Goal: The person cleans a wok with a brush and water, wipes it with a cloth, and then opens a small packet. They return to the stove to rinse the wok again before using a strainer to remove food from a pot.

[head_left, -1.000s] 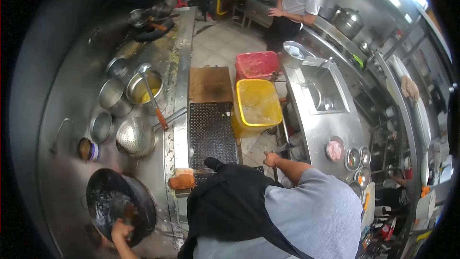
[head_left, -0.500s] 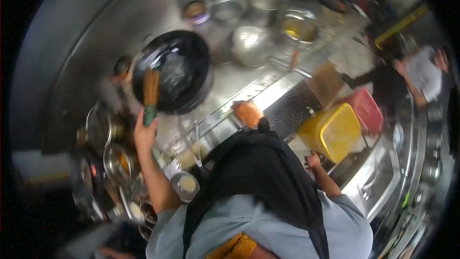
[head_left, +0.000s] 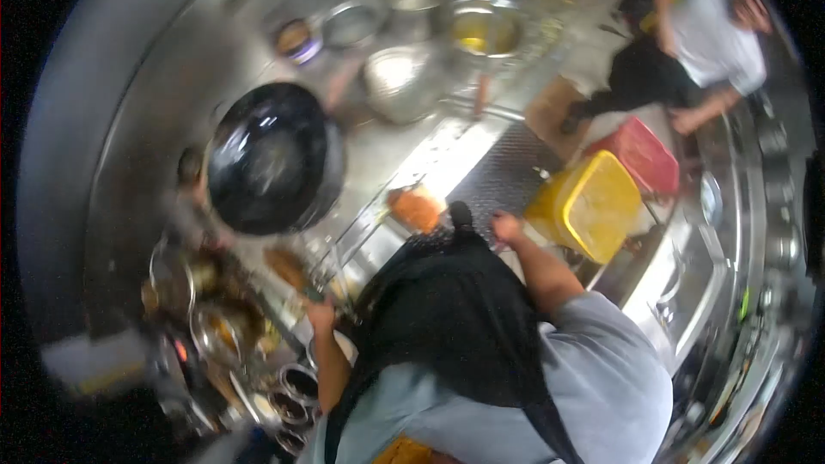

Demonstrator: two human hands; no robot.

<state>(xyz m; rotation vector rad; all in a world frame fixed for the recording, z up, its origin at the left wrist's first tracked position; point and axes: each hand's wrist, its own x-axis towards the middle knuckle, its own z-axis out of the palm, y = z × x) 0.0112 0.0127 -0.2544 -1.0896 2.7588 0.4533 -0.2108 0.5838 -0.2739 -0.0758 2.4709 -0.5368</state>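
My left hand (head_left: 320, 316) is closed around the green handle of a bamboo wok brush (head_left: 288, 269), held low at the counter's near edge. Motion blurs the bristles. Beyond it sits a black wok (head_left: 271, 159), tilted, with a small wet patch at its bottom. My right hand (head_left: 507, 228) hangs in the air in front of my apron, just left of a yellow bin (head_left: 593, 210). Its fingers are blurred, and I see nothing clear in them. An orange cloth or sponge (head_left: 416, 209) lies between the two hands, by the counter edge.
Metal pots (head_left: 412, 0), a dented metal colander-like bowl (head_left: 400, 82) and a pot with yellow liquid (head_left: 477, 33) stand behind. Bowls of ingredients (head_left: 219, 332) are at left. A red bin (head_left: 636, 155) adjoins the yellow one. A person in white (head_left: 709, 34) stands at upper right.
The brush has left the wok and come down toward my body with my left hand. My right hand has risen forward and left from beside the yellow bin. The co-worker has shifted.
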